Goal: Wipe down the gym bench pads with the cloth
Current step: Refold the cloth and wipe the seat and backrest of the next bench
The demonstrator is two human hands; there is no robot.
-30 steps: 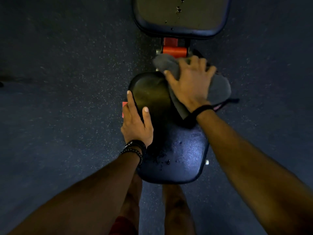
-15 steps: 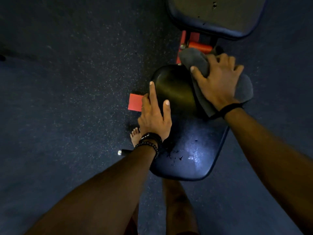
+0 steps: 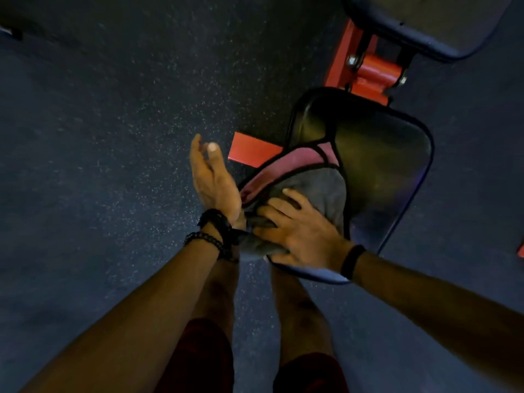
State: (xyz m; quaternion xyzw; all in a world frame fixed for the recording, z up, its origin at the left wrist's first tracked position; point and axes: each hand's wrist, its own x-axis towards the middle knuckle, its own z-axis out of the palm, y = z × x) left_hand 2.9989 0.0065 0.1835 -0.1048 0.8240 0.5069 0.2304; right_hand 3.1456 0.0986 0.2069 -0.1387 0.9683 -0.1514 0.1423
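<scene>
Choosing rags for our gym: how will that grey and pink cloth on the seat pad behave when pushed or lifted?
Probably floppy: the cloth lies folded over, pink side showing, and wrinkles under the right hand. Likely light: its bunched end seems to hang past the edge of the seat pad without dragging the rest. It should slide easily on that glossy pad.

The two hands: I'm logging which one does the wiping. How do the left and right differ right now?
The left hand is in the air beside the seat pad and holds nothing. The right hand presses the grey cloth onto the pad's near end. The left hand is seen edge-on, the right palm-down. The left wrist carries two dark bands, the right wrist one. Neither hand is clenched.
</scene>
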